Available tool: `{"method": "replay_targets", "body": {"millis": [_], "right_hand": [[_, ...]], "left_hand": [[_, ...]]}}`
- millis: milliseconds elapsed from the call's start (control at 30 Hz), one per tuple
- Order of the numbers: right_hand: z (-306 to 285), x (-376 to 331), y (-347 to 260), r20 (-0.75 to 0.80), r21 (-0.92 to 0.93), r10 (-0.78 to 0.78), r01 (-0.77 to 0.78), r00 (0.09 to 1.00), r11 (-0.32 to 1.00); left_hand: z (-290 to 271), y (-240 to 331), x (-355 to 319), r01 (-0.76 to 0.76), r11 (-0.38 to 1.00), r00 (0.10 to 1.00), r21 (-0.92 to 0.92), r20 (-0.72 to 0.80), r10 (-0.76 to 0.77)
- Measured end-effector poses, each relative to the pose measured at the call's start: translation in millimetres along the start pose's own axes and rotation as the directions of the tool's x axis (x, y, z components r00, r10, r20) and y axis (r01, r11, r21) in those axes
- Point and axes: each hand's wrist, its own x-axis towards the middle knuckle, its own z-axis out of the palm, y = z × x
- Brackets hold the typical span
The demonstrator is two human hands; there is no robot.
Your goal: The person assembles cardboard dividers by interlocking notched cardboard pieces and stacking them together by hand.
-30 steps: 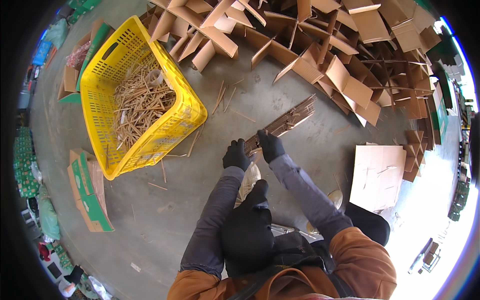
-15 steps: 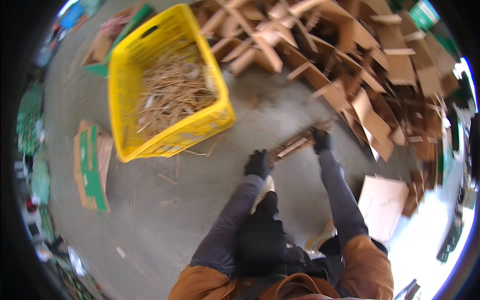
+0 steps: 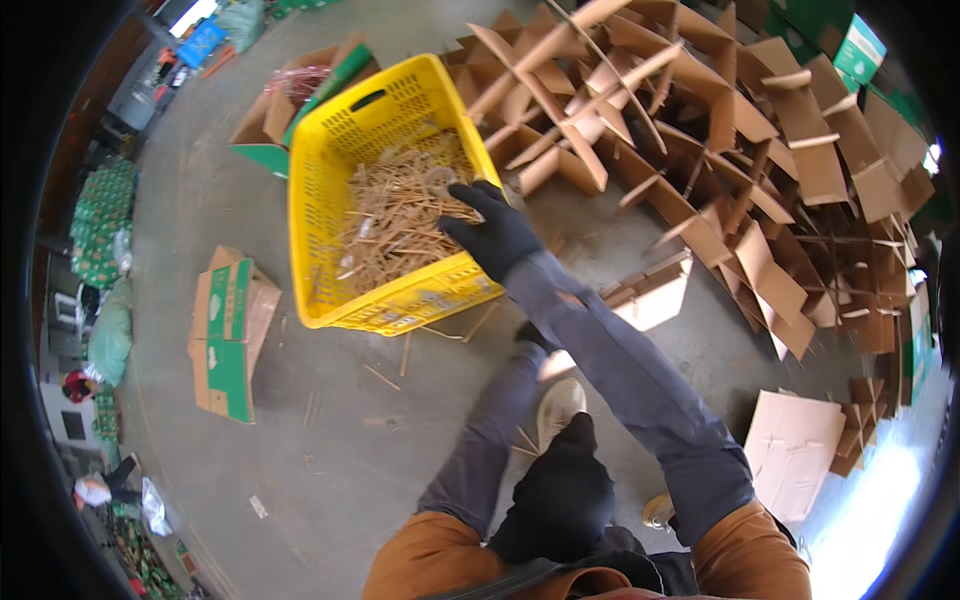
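My right hand [image 3: 492, 232], in a black glove, hangs over the near right rim of a yellow plastic crate [image 3: 400, 322]. Its fingers are apart, and I see nothing held in them. Below it in the crate lies a heap of thin cardboard strips [image 3: 400, 215] with some clear plastic bits. My left hand [image 3: 537, 338], also gloved, is partly covered by my right forearm. It is closed at the near end of a flattened cardboard divider [image 3: 655, 298], which slants away to the right behind that forearm.
A large pile of cardboard dividers [image 3: 720, 130] spreads across the far right. Flattened green-and-brown cardboard [image 3: 228, 335] lies left of the crate, and an open box [image 3: 262, 125] stands behind it. A cardboard sheet [image 3: 793, 450] lies at the right. Loose strips lie on the floor.
My right hand has left the far end of the cardboard divider and swung left over the crate, its fingers now apart. The left hand stays at the near end.
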Motion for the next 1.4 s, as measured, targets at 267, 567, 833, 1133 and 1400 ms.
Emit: {"method": "replay_targets", "body": {"millis": [267, 567, 833, 1133, 1400], "right_hand": [[-128, -331, 201, -0.064, 0.16, 0.996, -0.985, 0.055, 0.064], [-129, -313, 269, -0.028, 0.876, 0.994, -0.477, 0.105, 0.075], [-129, -326, 280, -0.131, 0.85, 0.991, -0.511, 0.037, 0.132], [-305, -496, 310, -0.339, 0.743, 0.934, -0.576, 0.114, 0.341], [-504, -668, 264, -0.677, 0.118, 0.725, -0.954, 0.126, 0.276]], "left_hand": [[30, -33, 24, -0.049, 0.945, 0.987, 0.325, -0.127, 0.095], [92, 41, -3, -0.076, 0.867, 0.973, 0.492, -0.152, 0.171], [89, 26, 61, -0.133, 0.99, 0.976, 0.053, -0.165, 0.14], [56, 84, 69, -0.003, 0.778, 0.992, 0.628, -0.099, 0.083], [118, 110, 63, -0.286, 0.79, 0.949, 0.542, 0.043, 0.313]]}}
